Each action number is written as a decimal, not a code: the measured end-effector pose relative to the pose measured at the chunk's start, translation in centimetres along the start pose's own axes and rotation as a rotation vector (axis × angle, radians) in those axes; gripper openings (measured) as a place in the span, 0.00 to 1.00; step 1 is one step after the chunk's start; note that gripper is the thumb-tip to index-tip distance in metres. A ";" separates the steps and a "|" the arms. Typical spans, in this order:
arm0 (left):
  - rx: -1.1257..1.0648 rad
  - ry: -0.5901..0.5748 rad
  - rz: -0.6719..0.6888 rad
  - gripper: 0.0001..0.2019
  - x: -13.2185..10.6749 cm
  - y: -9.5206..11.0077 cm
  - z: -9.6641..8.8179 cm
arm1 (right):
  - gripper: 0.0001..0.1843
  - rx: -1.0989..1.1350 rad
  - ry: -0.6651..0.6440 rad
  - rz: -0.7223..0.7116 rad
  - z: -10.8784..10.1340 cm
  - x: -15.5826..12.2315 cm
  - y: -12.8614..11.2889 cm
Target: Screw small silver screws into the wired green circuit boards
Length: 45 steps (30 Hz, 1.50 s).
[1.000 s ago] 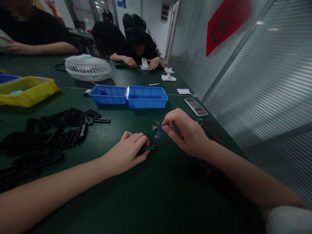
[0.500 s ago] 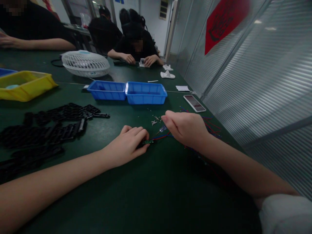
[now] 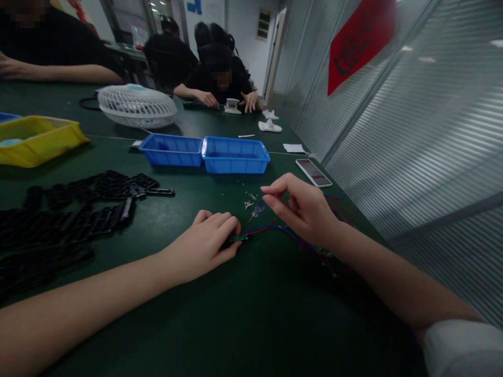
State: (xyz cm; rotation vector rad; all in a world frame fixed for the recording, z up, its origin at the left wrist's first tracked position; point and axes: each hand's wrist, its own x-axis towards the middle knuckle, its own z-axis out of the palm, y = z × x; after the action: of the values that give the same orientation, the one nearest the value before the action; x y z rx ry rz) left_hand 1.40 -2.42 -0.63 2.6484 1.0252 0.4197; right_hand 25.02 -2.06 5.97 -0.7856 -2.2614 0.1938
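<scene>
My left hand (image 3: pixel 214 235) lies low on the table, thumb and fingers closed on a small green circuit board (image 3: pixel 240 237). Red and blue wires (image 3: pixel 261 229) run from the board to the right. A small screwdriver with a clear purplish handle (image 3: pixel 258 209) slants down, its thin shaft pointing to the board. The thumb and forefinger of my right hand (image 3: pixel 301 207) pinch at the top of that handle; the exact contact is hard to see. Several tiny screws (image 3: pixel 249 200) lie loose just behind the screwdriver.
Black plastic parts (image 3: pixel 70 209) are heaped at left. Blue bins (image 3: pixel 236 163), a yellow bin (image 3: pixel 47 149) and a white fan (image 3: pixel 137 107) stand further back. A phone (image 3: pixel 313 173) lies near the right edge; more wired boards (image 3: pixel 324 254) sit beneath my right forearm. Co-workers sit across.
My right hand's fingers have loosened and extended at the screwdriver's handle, and the handle has shifted slightly left. The left hand still holds the board. The view has tilted up a little.
</scene>
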 end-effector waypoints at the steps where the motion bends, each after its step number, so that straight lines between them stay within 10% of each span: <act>1: -0.007 -0.010 -0.005 0.07 0.0 0.0 0.0 | 0.07 0.015 -0.006 0.000 -0.2 0.1 0.1; 45: -0.027 -0.020 -0.012 0.08 0.0 -0.5 0.4 | 0.23 -0.461 -0.111 0.061 -0.1 -0.3 -0.4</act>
State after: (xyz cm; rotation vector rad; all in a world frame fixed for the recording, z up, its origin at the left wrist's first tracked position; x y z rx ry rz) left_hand 1.24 -2.12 -1.23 2.6160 1.0222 0.4013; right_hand 25.06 -2.52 5.98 -1.1028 -2.4215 -0.2741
